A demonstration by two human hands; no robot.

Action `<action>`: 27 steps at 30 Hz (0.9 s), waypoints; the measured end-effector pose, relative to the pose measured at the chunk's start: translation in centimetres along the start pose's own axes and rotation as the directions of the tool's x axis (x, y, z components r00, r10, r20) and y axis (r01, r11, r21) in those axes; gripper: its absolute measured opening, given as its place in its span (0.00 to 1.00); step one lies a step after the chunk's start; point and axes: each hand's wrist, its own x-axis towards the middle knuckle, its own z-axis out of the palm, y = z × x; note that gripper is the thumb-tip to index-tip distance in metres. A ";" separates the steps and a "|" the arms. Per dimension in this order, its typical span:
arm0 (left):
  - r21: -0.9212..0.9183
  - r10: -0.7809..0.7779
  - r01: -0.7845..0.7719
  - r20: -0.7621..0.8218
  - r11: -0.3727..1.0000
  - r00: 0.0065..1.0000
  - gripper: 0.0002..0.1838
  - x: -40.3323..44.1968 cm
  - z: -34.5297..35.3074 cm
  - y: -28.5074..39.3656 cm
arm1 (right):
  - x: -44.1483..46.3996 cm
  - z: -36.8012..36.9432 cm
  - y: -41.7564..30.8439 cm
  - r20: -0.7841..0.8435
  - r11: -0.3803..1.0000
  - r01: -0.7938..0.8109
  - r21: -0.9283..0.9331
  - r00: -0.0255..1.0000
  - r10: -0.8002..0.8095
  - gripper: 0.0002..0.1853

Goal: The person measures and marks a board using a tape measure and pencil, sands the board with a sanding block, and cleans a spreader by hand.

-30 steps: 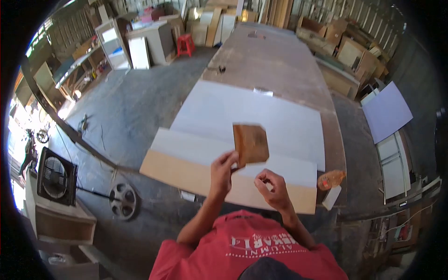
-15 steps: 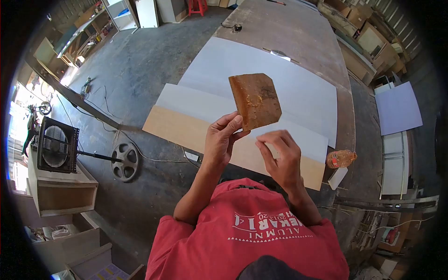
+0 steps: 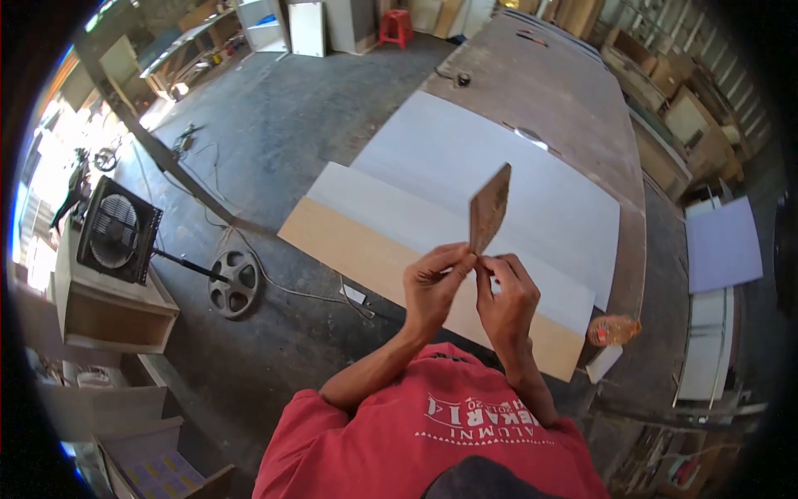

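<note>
A brown glue spreader (image 3: 490,209), smeared with dried residue, stands nearly edge-on to me above the boards. My left hand (image 3: 434,287) pinches its lower corner between thumb and fingers. Close beside it, my right hand (image 3: 507,298) is also closed, its thumb and fingertips at the same lower edge. Beneath the hands lies a narrow board (image 3: 374,256) with a bare wood-coloured strip along its near side and a white far part. A large white sheet (image 3: 482,175) lies behind it.
An orange-brown plastic bottle (image 3: 615,331) lies at the table's right edge. A black tape-like item (image 3: 462,80) sits farther back on the brown tabletop (image 3: 553,91). To the left stands a fan (image 3: 116,229) on a round base, with cables on the floor.
The spreader has turned from facing me broadside to nearly edge-on. My right hand has come up to its lower edge beside my left hand. The whole view has shifted.
</note>
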 end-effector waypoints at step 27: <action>-0.151 -0.170 0.180 0.079 0.972 0.982 0.11 2.1 -3.6 -0.2 | 1.2 -3.4 1.5 -0.103 0.695 -0.275 0.665 0.887 0.450 0.17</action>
